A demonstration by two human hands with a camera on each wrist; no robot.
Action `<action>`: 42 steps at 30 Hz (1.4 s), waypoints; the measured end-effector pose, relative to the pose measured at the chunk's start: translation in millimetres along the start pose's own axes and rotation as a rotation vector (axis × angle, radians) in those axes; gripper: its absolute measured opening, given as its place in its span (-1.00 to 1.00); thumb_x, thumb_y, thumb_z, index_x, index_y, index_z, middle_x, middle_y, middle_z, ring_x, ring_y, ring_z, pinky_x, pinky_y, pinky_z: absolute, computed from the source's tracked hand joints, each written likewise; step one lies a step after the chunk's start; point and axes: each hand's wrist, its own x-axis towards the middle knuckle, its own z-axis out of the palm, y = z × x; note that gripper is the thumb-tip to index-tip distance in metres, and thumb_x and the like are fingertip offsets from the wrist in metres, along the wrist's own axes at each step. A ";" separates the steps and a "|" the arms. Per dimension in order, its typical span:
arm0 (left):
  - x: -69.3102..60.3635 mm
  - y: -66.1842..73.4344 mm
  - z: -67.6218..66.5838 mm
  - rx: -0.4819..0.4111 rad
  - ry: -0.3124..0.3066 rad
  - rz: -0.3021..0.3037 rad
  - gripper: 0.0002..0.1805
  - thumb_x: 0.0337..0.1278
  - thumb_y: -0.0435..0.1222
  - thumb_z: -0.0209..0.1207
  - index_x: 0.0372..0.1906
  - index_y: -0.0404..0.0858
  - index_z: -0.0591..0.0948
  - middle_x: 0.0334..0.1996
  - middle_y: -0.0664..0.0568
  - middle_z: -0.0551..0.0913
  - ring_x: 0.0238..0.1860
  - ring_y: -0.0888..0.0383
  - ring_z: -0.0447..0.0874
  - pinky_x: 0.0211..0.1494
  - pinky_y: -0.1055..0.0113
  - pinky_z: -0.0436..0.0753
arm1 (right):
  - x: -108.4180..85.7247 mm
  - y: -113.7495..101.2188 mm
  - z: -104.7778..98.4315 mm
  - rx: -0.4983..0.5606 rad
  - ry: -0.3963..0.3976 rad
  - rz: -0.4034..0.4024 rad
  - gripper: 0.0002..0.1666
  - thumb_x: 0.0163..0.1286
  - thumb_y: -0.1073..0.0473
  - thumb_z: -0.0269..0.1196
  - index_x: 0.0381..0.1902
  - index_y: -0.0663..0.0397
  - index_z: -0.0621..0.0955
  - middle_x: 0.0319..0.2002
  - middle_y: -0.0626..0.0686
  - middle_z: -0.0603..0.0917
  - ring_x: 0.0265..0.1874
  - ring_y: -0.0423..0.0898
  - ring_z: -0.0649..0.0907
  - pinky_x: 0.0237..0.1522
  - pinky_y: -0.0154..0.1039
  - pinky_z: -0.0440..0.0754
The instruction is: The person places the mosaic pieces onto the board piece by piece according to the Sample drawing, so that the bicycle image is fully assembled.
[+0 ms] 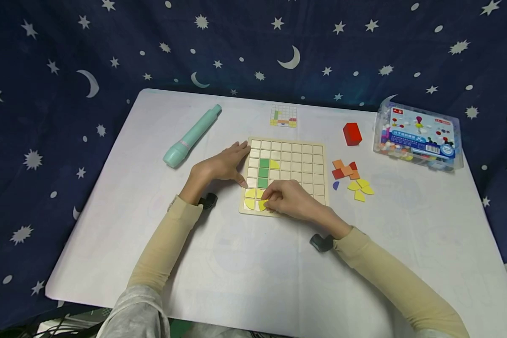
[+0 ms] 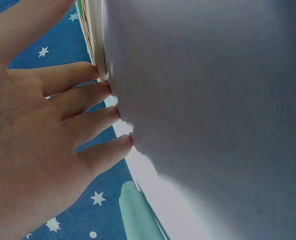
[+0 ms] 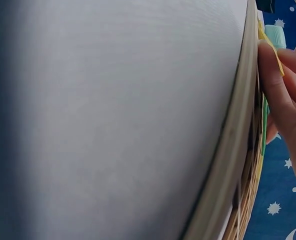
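Behind everything, a dark-blue starry cloth (image 1: 236, 47) backs the white table (image 1: 236, 277). Far right stands a clear case (image 1: 418, 136); mid-table lies a gridded wooden board (image 1: 296, 162), with a mint-green tube (image 1: 195, 133) to its left. The left hand (image 1: 220, 165), fingers spread, touches the board's left edge. The right hand (image 1: 295, 201) hides several near squares. Right lie a red block (image 1: 352, 134) and loose tiles (image 1: 346, 170); right thumb and finger pinch a yellow piece (image 1: 262, 205) over the near-left squares.

Yellow piece (image 1: 262, 205); star-patterned navy cloth (image 1: 245, 42)
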 end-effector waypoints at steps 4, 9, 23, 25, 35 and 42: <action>0.7 0.0 -0.2 0.000 -0.004 -0.001 0.29 -0.01 -0.10 0.56 0.67 -0.28 -0.06 0.70 -0.08 -0.23 0.70 -0.06 -0.37 0.71 0.01 -0.13 | -1.3 -0.8 -1.0 -0.073 0.009 -0.066 -0.79 0.19 0.35 0.48 -0.18 0.17 0.76 -0.44 -0.08 0.68 -0.43 -0.23 0.59 -0.27 -0.36 0.60; 1.4 0.1 -0.7 0.000 -0.005 -0.001 0.29 -0.01 -0.11 0.55 0.67 -0.29 -0.05 0.70 -0.09 -0.23 0.70 -0.06 -0.36 0.71 0.00 -0.13 | -0.4 -1.1 -0.2 -0.110 0.009 -0.128 -0.78 0.18 0.37 0.48 -0.19 0.17 0.76 -0.39 -0.07 0.70 -0.40 -0.26 0.61 -0.26 -0.37 0.63; 2.8 1.7 -1.9 0.001 -0.008 0.008 0.30 -0.01 -0.09 0.55 0.67 -0.27 -0.07 0.70 -0.08 -0.25 0.70 -0.05 -0.38 0.71 0.00 -0.16 | -3.3 0.9 -1.8 -0.080 0.026 -0.125 -0.81 0.27 0.37 0.39 -0.15 0.11 0.76 -0.27 -0.06 0.75 -0.33 -0.23 0.66 -0.20 -0.33 0.68; 3.0 1.8 -1.2 -0.002 -0.009 0.006 0.30 -0.01 -0.10 0.56 0.67 -0.27 -0.06 0.70 -0.08 -0.24 0.70 -0.05 -0.38 0.71 0.00 -0.15 | -6.7 3.9 -3.5 -0.069 0.044 -0.117 -0.81 0.29 0.36 0.37 -0.14 0.08 0.76 -0.25 -0.08 0.76 -0.31 -0.21 0.67 -0.19 -0.32 0.68; 2.2 -1.7 1.9 -0.021 -0.008 -0.022 0.31 -0.02 -0.11 0.56 0.68 -0.23 -0.08 0.70 -0.03 -0.26 0.70 -0.02 -0.41 0.72 0.00 -0.15 | -26.4 17.2 -20.2 -0.069 0.134 -0.024 -0.81 0.36 0.24 0.40 -0.08 0.00 0.77 -0.25 -0.10 0.74 -0.27 -0.14 0.63 -0.09 -0.22 0.69; 1.7 -2.0 2.0 -0.018 -0.011 -0.014 0.30 -0.01 -0.12 0.56 0.68 -0.24 -0.08 0.70 -0.05 -0.26 0.70 -0.03 -0.41 0.71 -0.01 -0.15 | -39.3 38.5 -46.0 -0.127 0.218 0.022 -0.80 0.37 0.23 0.40 -0.06 0.02 0.77 -0.25 -0.06 0.74 -0.27 -0.09 0.62 -0.14 -0.25 0.65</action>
